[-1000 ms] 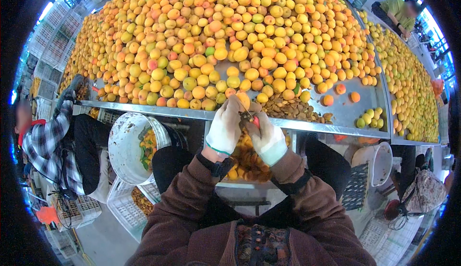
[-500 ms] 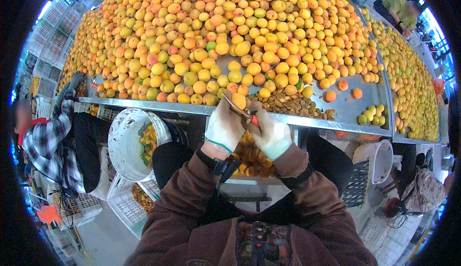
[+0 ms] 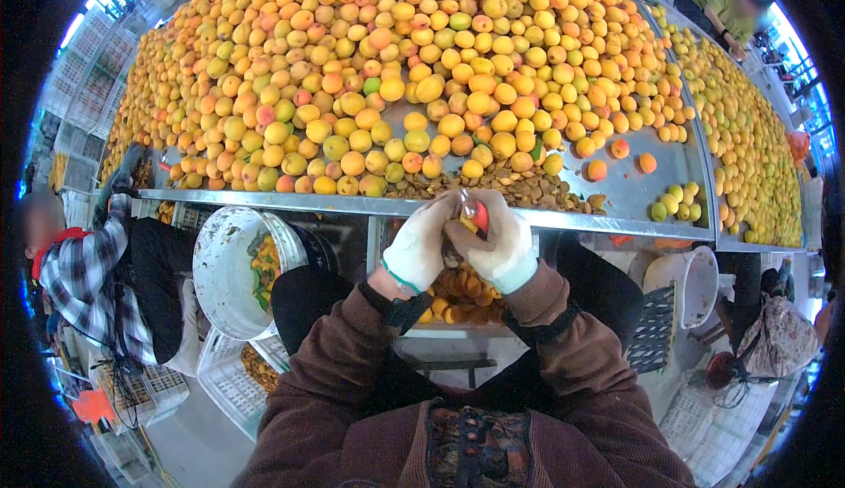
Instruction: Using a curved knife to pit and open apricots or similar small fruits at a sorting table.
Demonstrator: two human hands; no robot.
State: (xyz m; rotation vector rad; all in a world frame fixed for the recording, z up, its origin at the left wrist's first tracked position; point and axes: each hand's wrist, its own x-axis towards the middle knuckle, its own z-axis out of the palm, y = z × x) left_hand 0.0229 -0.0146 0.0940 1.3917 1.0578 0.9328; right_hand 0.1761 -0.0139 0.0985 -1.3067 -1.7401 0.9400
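Observation:
My two gloved hands meet just in front of the metal table's near edge. My left hand (image 3: 417, 243) is closed around an apricot (image 3: 467, 225), of which only a yellow bit shows between the fingers. My right hand (image 3: 500, 240) grips a small red-handled knife (image 3: 481, 216); its shiny metal part points up and away, partly hidden by the fingers. Below the hands, a container holds split apricots (image 3: 462, 290). Just beyond them on the table lies a pile of brown apricot pits (image 3: 510, 187).
A large heap of apricots (image 3: 352, 66) covers the table (image 3: 607, 193). A white bucket (image 3: 220, 264) with scraps stands at left beside a white crate (image 3: 224, 382). Another bucket (image 3: 700, 286) is at right. One person (image 3: 106, 268) sits at left, another (image 3: 717, 13) at far right.
Both hands have drawn together and slightly lower. The apricot, earlier showing above my left fingers, is now mostly covered; the knife has turned so its metal part points up.

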